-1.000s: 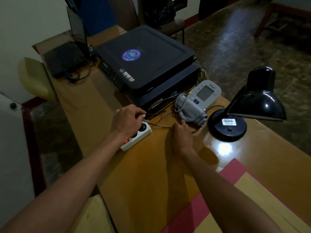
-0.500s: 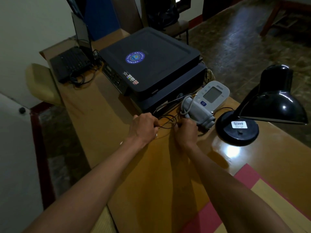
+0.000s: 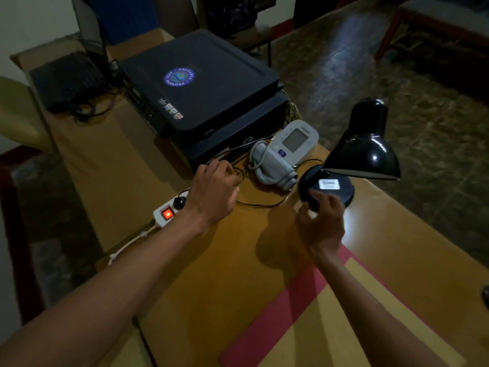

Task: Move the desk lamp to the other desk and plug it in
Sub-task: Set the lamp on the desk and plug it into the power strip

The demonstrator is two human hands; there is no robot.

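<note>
The black desk lamp [image 3: 363, 152] stands on the wooden desk [image 3: 211, 274] at the right, its round base [image 3: 336, 190] carrying a white label. My right hand [image 3: 321, 221] is at the base's near edge, fingers apart, fingertips touching it. The lamp's thin black cord [image 3: 260, 205] loops across the desk toward a white power strip [image 3: 169, 211], whose red switch glows and which has a black plug [image 3: 181, 202] in it. My left hand [image 3: 214, 192] hovers over the strip's far end. Its fingers curl over the tangled cords, and whether they grip one is hidden.
A grey blood pressure monitor [image 3: 287, 152] with its cuff lies just left of the lamp base. Behind it sits a large black printer [image 3: 198, 83]. A laptop [image 3: 68, 80] is at the far left corner. A red and yellow mat [image 3: 304, 313] lies near me. The desk edge drops to floor on the right.
My right hand has left the cords and moved right to the lamp base. My left hand has lifted off the power strip, uncovering the plug and the lit switch.
</note>
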